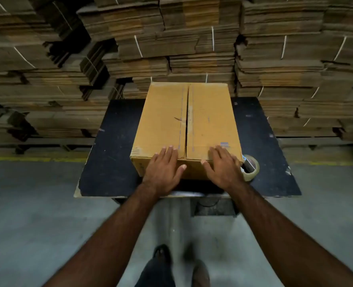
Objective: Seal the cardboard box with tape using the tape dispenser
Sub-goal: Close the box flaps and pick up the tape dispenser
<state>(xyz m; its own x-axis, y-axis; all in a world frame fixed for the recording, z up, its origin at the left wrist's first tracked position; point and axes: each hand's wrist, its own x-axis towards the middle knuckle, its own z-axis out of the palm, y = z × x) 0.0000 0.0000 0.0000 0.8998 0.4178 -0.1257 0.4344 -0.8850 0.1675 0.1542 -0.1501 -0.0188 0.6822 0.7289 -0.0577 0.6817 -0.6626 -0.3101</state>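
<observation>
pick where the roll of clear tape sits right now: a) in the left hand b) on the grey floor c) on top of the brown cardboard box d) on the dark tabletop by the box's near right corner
d: the roll of clear tape lies on the dark tabletop beside the near right corner of the brown cardboard box, just past the right hand, which rests open on the box.

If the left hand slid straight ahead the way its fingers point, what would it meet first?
Nothing but more of the cardboard box: the left hand lies flat on the near end of the left top flap, fingers pointing up it beside the untaped centre seam. The flap looks bare to the far edge, where stacked cardboard lies beyond.
</observation>
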